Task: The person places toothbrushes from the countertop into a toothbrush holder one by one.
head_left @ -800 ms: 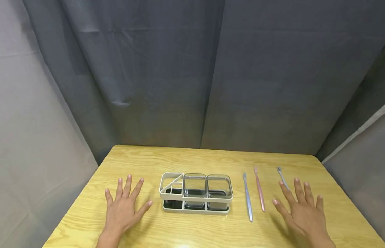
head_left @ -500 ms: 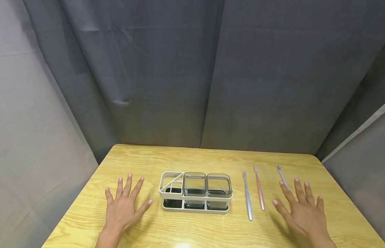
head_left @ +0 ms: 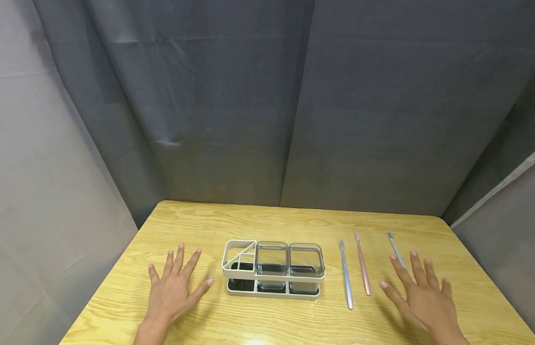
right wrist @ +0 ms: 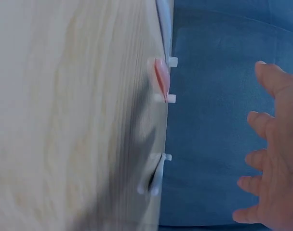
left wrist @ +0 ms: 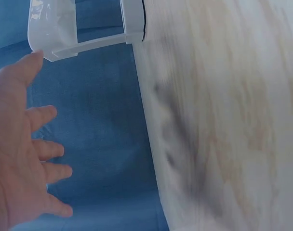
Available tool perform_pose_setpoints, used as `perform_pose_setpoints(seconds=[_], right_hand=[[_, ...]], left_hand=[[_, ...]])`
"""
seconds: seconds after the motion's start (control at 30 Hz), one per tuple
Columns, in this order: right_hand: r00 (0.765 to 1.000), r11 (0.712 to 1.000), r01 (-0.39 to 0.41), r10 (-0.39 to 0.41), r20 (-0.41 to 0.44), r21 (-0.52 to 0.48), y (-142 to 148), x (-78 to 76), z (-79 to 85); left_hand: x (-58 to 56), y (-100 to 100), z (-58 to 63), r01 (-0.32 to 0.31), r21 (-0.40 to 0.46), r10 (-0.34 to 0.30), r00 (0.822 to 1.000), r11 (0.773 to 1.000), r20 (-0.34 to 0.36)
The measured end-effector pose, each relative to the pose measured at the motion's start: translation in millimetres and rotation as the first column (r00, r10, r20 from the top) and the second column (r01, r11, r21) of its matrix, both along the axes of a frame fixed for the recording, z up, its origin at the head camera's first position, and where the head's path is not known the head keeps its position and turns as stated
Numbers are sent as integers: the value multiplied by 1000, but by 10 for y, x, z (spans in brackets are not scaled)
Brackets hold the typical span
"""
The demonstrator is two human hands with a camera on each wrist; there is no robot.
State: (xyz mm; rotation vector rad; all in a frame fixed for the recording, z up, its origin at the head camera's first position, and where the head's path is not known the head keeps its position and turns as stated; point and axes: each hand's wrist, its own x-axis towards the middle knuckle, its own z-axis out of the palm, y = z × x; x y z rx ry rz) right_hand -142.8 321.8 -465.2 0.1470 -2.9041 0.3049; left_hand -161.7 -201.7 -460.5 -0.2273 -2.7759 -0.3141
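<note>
My left hand [head_left: 170, 292], palm down with fingers spread, hovers over the table left of a white toothbrush holder [head_left: 276, 277]. In the left wrist view the same hand [left wrist: 16, 144] is raised above the wood, its thumb overlapping the holder's edge. Two square clear cups, a left cup [head_left: 271, 258] and a right cup [head_left: 306, 259], sit in the holder. To its right lie a blue toothbrush [head_left: 346, 278], a pink toothbrush [head_left: 363, 266] and a light blue toothbrush [head_left: 396, 247]. My right hand [head_left: 428, 302], fingers spread and holding nothing, hovers nearest the light blue one, overlapping its lower end.
The holder's left compartment is split by thin dividers, and its base has black pads. A wooden table [head_left: 284, 323] with rounded back corners carries everything. Dark grey curtain [head_left: 224, 120] hangs behind it, and lighter cloth [head_left: 47, 191] closes the left side.
The head view has shifted by a sliver, moving the scene slightly right. Both hands stay spread in nearly the same places; the holder and toothbrushes lie as before.
</note>
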Motion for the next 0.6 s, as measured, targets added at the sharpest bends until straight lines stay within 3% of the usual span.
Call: perform_pose_setpoints(seconds=[0.2,0.33,0.47,0.6], right_hand=[[999,995,-42,43,6,-89,-27,14,0],[999,984,-54,53,-12,-171,-68,28,-22],[996,959,-89,80,-44,-268,-128,9,-48],[991,922,-136,128,-45,-363,-167,-58,-62]], left_hand=[[17,15,-24,50,92,-41,995,995,-91],[5,21,-38,87,201,-68,993,976,-100],[-5,40,-72,132,368,-117,991,921,-63],[-34,70,-105,165,483,-166,985,860,-42]])
